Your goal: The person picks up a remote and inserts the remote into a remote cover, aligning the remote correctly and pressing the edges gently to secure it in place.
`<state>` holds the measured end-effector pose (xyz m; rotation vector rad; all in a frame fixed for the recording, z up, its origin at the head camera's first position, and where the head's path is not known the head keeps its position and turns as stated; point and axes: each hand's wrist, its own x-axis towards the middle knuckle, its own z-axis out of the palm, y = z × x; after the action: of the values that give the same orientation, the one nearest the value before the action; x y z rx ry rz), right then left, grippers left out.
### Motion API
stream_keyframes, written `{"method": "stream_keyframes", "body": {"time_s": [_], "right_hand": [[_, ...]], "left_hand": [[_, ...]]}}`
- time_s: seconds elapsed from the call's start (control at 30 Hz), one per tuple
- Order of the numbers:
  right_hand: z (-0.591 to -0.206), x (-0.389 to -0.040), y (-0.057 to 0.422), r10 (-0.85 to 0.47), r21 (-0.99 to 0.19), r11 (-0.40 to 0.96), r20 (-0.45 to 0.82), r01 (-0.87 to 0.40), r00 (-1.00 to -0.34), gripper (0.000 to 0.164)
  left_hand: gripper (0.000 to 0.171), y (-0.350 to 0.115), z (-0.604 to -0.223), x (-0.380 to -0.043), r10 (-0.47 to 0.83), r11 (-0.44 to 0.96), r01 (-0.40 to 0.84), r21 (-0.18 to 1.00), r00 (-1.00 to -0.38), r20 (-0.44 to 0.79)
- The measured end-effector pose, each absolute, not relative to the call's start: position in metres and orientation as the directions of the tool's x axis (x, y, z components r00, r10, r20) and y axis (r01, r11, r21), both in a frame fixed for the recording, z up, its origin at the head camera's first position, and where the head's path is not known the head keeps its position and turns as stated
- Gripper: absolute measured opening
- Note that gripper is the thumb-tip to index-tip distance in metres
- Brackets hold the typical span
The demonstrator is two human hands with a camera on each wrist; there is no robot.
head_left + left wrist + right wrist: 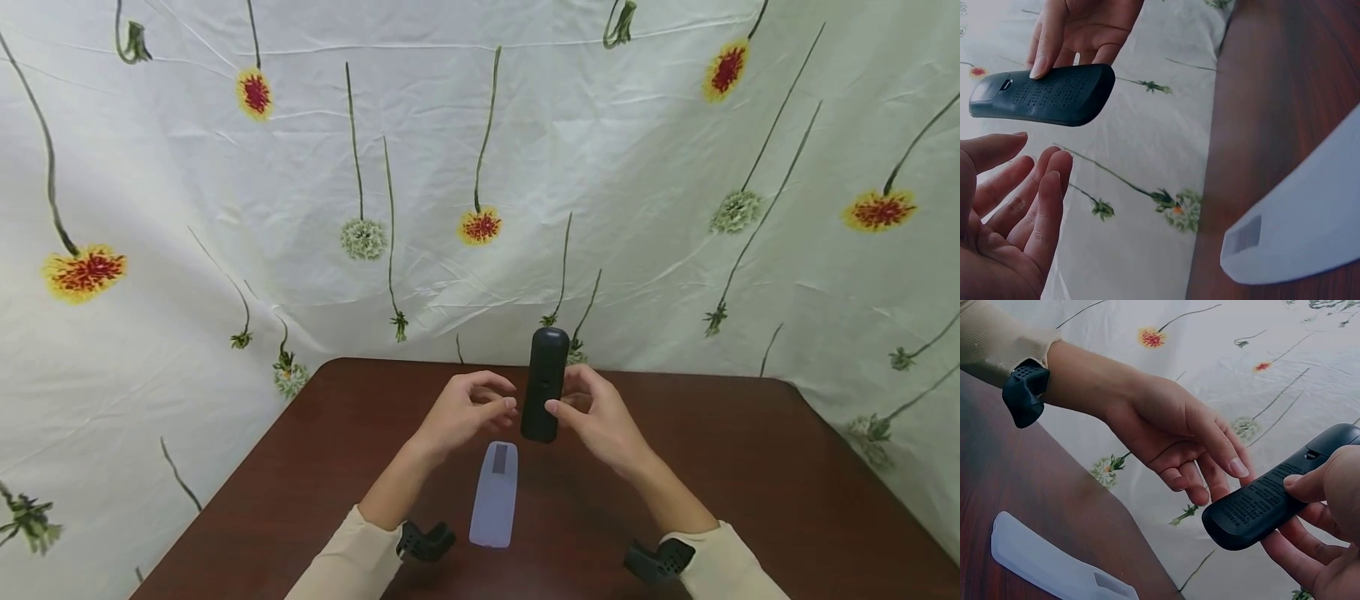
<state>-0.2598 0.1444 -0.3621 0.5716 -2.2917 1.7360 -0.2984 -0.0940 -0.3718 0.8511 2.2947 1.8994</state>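
Observation:
My right hand (603,421) pinches a black remote control (546,367) between thumb and fingers, up above the table. The remote's back faces me, with small raised print and a battery-cover latch visible in both wrist views. My left hand (463,412) is just left of the remote, its fingers loosely bent around nothing; a narrow gap separates them from the remote in the left wrist view. Below the hands a pale translucent remote cover (492,504) lies on the table, a rectangular cutout near its far end.
The dark red-brown wooden table (300,500) has rounded far corners. Behind it hangs a white cloth (420,108) printed with flowers. A black wrist device (426,542) sits on the left wrist, and another black device (660,560) on the right.

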Motion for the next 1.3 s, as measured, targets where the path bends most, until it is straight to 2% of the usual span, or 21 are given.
{"method": "stream_keyframes", "body": {"time_s": [0.6,1.0,1.3], "right_hand": [[-0.383,-0.277,0.134,-0.144,-0.884,0.265,0.358,-0.384,-0.923,0.034],[-0.398,-0.286,0.123,-0.14,-0.917,0.184,0.332,-0.354,-0.933,0.029],[-0.413,-0.29,0.114,-0.129,-0.926,0.175,0.316,-0.335,-0.94,0.027]], "left_hand": [[0.025,-0.113,-0.397,-0.312,0.369,0.285,0.317,0.905,-0.907,0.202],[0.015,-0.119,-0.427,-0.328,0.391,0.54,0.323,0.777,-0.914,0.107],[0.022,-0.11,-0.438,-0.326,0.391,0.628,0.295,0.72,-0.92,0.036]]}}
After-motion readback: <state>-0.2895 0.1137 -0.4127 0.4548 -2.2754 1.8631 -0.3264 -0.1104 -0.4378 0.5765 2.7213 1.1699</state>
